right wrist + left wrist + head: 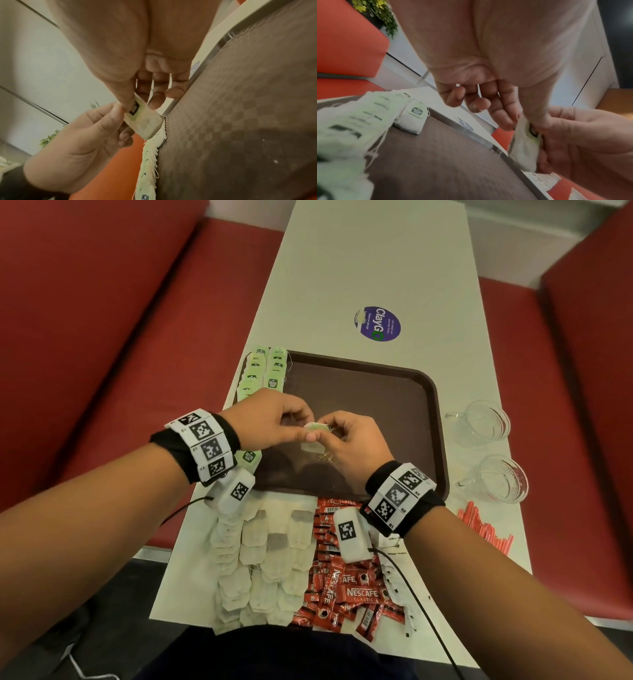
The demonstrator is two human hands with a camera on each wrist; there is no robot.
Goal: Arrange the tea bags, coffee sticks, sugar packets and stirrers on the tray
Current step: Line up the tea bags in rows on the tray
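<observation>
Cups: two clear glass cups (486, 422) on the table (342, 268) — right side
Sticker: round purple ClayGo sticker (377, 323)
Seats: red benches (85, 337)

"NESCAFE CLASSIC" on red coffee sticks (356, 594); "ClayGO" on purple sticker (377, 323) on table.

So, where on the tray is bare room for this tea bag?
Free: the brown tray floor right of the green tea bag rows, toward the glass cups. Crowded: its left edge, and the table before it.
</observation>
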